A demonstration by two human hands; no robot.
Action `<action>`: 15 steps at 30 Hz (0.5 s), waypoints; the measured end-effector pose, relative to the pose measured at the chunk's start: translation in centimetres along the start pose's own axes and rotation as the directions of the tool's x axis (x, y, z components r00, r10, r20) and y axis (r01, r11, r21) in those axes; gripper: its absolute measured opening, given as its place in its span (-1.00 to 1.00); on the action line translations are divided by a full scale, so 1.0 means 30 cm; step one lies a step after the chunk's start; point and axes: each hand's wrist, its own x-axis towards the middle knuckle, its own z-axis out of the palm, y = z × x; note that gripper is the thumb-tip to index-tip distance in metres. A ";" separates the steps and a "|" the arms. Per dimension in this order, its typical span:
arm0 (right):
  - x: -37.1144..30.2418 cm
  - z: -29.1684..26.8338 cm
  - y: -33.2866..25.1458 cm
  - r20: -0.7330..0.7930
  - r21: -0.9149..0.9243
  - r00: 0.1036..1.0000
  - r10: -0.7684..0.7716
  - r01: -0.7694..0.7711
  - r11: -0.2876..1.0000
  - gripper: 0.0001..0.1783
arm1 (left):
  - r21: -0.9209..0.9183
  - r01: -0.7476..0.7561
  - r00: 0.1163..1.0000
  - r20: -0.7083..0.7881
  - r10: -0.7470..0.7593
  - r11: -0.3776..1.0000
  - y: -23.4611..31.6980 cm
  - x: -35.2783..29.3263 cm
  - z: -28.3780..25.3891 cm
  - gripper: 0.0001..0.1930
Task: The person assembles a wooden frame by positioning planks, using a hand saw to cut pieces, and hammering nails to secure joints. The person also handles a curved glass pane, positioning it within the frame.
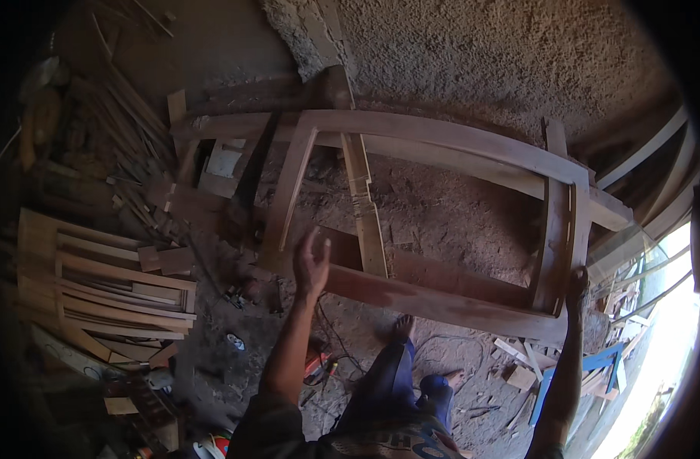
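A large wooden frame (pixel 441 131) with a curved top rail lies tilted across wooden supports before me. My left hand (pixel 311 264) is at its lower left corner, fingers up and thumb apart, open; whether it touches the wood I cannot tell. My right hand (pixel 578 283) is closed round the frame's right side near the lower right corner, in shadow. Inside the frame's opening a pale, notched wooden strip (pixel 363 203) shows, running from the back toward the lower rail. A dark beam (pixel 250 180) stands left of the frame.
Slatted wooden panels (pixel 120 287) and scrap wood (pixel 124 122) are piled at the left. A rough wall (pixel 480 53) rises behind. A cord (pixel 334 333) and a red tool (pixel 316 366) lie near my feet. Offcuts and a blue frame piece (pixel 545 390) lie at right.
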 end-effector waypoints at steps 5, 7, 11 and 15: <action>0.142 -0.001 -0.038 0.083 -0.040 0.993 0.080 -0.077 0.996 -0.50 | 0.301 0.039 0.986 -0.168 0.012 0.953 -0.339 0.429 -0.139 -0.37; 0.162 -0.010 -0.104 0.069 0.155 0.990 0.120 -0.129 0.979 -0.47 | 0.065 0.170 0.984 0.043 -0.173 0.983 -0.467 0.523 -0.171 -0.37; 0.154 -0.066 -0.238 0.222 0.433 0.948 0.230 -0.307 0.847 -0.37 | -0.269 0.240 0.969 0.131 -0.211 0.933 -0.641 0.562 -0.160 -0.44; 0.074 -0.207 -0.202 0.267 0.348 0.842 0.469 -0.538 0.767 -0.31 | -0.305 0.341 0.939 0.150 -0.309 0.889 -0.552 0.417 -0.239 -0.29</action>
